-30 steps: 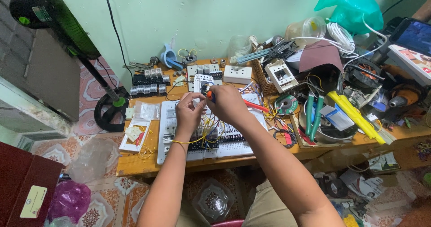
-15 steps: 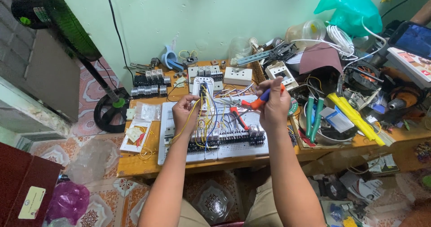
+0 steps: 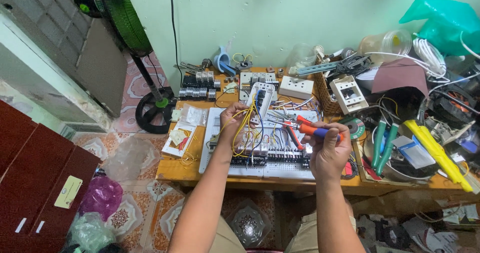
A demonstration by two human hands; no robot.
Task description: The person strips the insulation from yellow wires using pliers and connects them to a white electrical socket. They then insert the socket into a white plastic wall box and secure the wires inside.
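A white perforated panel (image 3: 280, 169) with rows of small electrical modules and yellow and blue wires lies on the wooden table (image 3: 175, 169) in front of me. My left hand (image 3: 231, 119) pinches a bundle of yellow wires (image 3: 243, 125) above the panel's left half. My right hand (image 3: 327, 145) is raised over the panel's right edge and grips a screwdriver with an orange and blue handle (image 3: 312, 131), its tip pointing left. Red-handled pliers (image 3: 294, 129) lie on the panel just beside that hand.
White sockets and breakers (image 3: 296, 87) stand behind the panel. A wicker basket (image 3: 330, 100), green-handled tools (image 3: 384, 142), a yellow tool (image 3: 436, 153) and cable coils crowd the right. Small plastic bags (image 3: 181, 133) lie left. A green fan (image 3: 125, 18) stands at the table's left; bags lie on the tiled floor.
My right hand, with the screwdriver, has drawn away from the middle of the panel toward the right and lifted. My left hand stays on the yellow wires.
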